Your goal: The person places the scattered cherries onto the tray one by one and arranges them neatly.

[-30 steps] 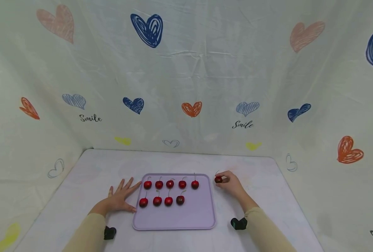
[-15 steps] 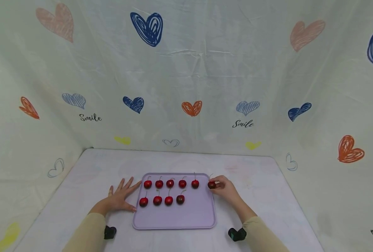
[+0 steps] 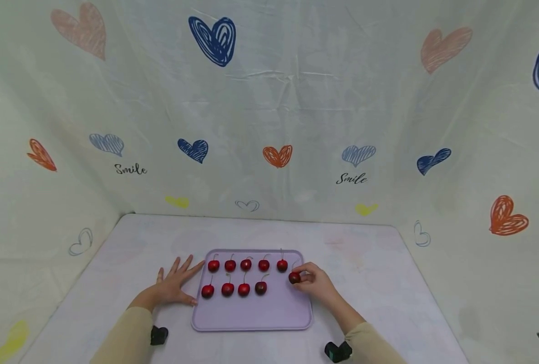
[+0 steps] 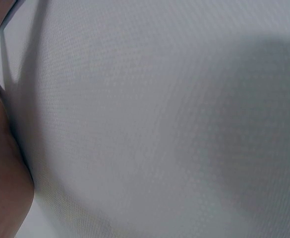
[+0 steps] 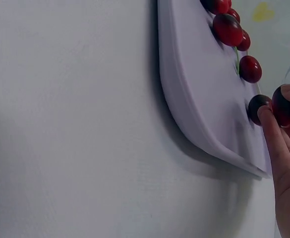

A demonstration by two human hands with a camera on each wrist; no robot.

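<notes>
My right hand (image 3: 317,285) pinches a dark red cherry (image 3: 294,277) between thumb and fingers, over the right side of a lilac tray (image 3: 251,323). In the right wrist view the held cherry (image 5: 285,108) overlaps another cherry behind it. On the tray lie two rows of cherries with stems: a back row ending in a cherry (image 3: 281,265) close to my right fingertips, and a front row ending in a darker cherry (image 3: 260,287). My left hand (image 3: 173,286) rests with fingers spread on the table, index and thumb tips at the tray's left rim. Only its edge (image 4: 6,173) shows in the left wrist view.
The white table (image 3: 365,273) surrounds the tray. Behind it hangs a pale curtain (image 3: 297,111) printed with hearts. Black wrist devices (image 3: 338,352) sit below both wrists.
My right hand has carried the pinched cherry leftward and toward me, from the table beside the tray to over its right part. The left hand and the other cherries stay put.
</notes>
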